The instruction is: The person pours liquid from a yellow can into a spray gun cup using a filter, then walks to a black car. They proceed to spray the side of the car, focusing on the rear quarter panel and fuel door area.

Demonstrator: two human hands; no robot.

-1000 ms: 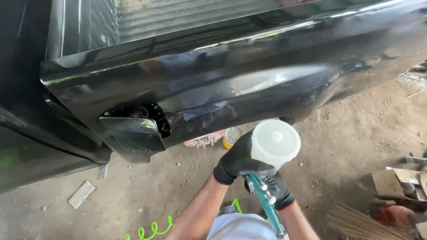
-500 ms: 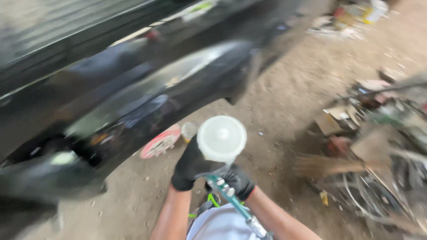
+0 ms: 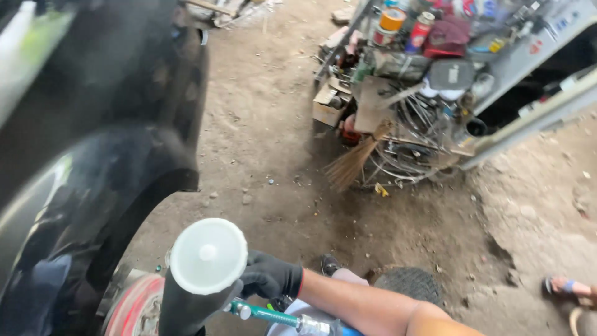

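A gloved right hand (image 3: 270,277) is clamped on a spray gun (image 3: 205,274) with a white-lidded cup, low beside the black car fender (image 3: 93,180), whose paint already looks glossy. No left hand shows. Beyond lies a broom (image 3: 354,160) among clutter.

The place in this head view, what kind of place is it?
Probably an informal car repair or paint yard. A glossy black car body stands on a bare dirt floor, a gloved hand holds a spray gun, and cans, wires and a broom pile up behind.
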